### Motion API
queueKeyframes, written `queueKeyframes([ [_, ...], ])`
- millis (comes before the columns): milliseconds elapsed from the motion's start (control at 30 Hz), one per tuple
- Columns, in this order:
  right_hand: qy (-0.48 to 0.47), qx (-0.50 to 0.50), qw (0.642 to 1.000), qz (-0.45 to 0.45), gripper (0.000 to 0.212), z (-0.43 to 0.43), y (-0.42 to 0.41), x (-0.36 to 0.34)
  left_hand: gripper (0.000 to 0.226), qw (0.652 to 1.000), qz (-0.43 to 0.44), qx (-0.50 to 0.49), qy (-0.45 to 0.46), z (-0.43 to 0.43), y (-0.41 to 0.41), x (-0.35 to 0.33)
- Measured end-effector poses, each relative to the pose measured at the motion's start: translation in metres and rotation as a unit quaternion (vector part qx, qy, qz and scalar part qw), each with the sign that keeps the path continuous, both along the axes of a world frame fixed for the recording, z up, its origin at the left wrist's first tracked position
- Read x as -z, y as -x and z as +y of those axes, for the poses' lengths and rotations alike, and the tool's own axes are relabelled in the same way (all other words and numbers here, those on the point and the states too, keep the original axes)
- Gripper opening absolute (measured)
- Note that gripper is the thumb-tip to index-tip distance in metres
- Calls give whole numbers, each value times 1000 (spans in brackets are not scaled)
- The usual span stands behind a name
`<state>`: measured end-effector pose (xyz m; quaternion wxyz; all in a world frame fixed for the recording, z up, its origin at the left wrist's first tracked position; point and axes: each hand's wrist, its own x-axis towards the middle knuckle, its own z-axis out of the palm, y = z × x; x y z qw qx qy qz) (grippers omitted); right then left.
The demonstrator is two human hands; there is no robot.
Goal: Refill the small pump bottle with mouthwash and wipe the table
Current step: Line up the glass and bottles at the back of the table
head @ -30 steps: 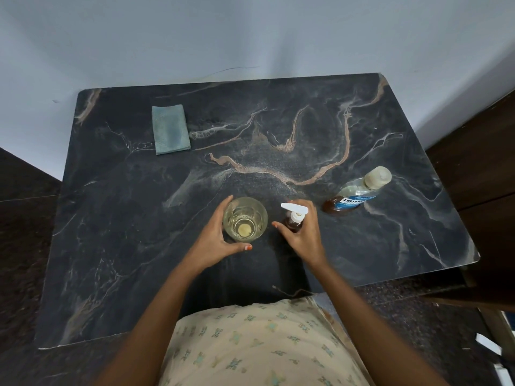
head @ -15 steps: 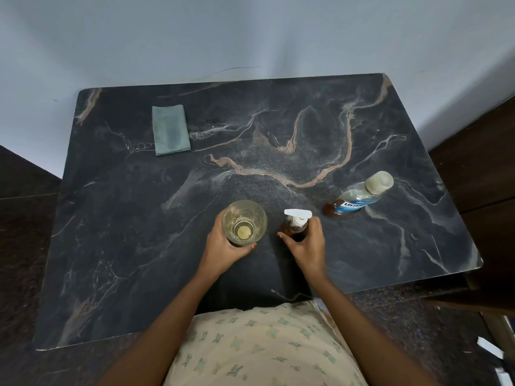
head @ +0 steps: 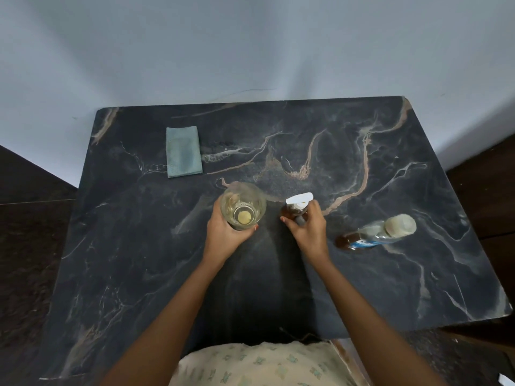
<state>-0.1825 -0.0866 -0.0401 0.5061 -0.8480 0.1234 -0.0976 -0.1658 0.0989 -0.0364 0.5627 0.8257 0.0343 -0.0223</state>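
Glass tumbler [head: 243, 207] gripped in left hand [head: 226, 236] beside small pump bottle [head: 297, 203], clasped by right hand [head: 310, 231], apparently steadied for refilling.

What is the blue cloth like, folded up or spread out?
Folded. The cloth lies as a small neat rectangle on the table's far left, and its near edge looks layered.

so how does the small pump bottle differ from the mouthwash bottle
The small pump bottle is gripped by the right hand; the mouthwash bottle stands untouched. The pump bottle has a white pump head, the mouthwash bottle a round pale cap and blue label. Both show brown.
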Motion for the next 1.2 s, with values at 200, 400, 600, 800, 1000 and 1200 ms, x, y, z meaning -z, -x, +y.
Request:
queueKeyframes([
  [200, -25, -8, 1000, 10, 43, 4, -65, -10, 82, 1000, -9, -25, 5, 3, -56, -2],
  [400, -19, -9, 999, 30, 44, 9, -123, -7, 79, 999, -20, -49, 9, 5, -112, -2],
  [600, -20, -12, 999, 46, 47, 8, -169, -2, 82, 998, -27, -57, -12, 10, -160, 4],
  [800, -46, -15, 995, 89, 56, 6, -200, 4, 83, 997, -24, -71, -14, 15, -186, 16],
  [1000, -46, -20, 993, 108, 61, 5, -210, 8, 83, 998, -16, -68, -4, 17, -191, 26],
  [1200, -16, -39, 993, 109, 60, 6, -211, 10, 87, 999, 2, -41, 20, 18, -192, 28],
])
